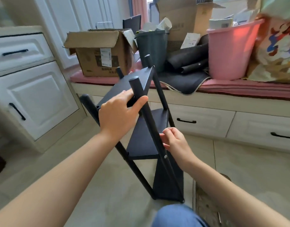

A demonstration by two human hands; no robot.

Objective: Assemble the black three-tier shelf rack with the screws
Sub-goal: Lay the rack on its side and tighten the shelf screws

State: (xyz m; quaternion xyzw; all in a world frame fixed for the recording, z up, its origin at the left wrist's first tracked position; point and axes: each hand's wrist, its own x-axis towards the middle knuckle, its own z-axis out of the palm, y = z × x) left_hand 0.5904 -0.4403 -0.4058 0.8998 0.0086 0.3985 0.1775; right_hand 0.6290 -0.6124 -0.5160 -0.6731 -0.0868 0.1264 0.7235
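1. Writing: the brown cardboard box (98, 53) in the upper middle of the frame carries a white shipping label and dark printing on its front, both too blurred to read. The taller cardboard box (185, 18) behind it, at the top centre, has faint printed characters that cannot be made out either. The bag (278, 46) at the upper right edge shows a coloured cartoon print, with no readable words.
2. The black shelf rack (149, 136) fills the middle of the frame, tilted, its lower end resting on the tiled floor (91, 185) near the bottom centre, its top leaning toward the pink-cushioned window seat (239, 89).
3. Three dark shelf boards sit between black round poles; a silver screw (165, 156) shows on the nearest pole (150, 122), just below the middle board.
4. The left hand (119, 113), left of centre, wraps its grip round the nearest pole close to its capped upper end, thumb on the near side.
5. The right hand (175, 141), right of centre and lower on the same pole, pinches it with curled fingers, just above the screw.
6. A pink bucket (231, 51) and a dark bin (153, 49) stand on the window seat; white cabinets (31, 95) fill the left side.
7. A blue-clad knee (175, 215) shows at the bottom centre.
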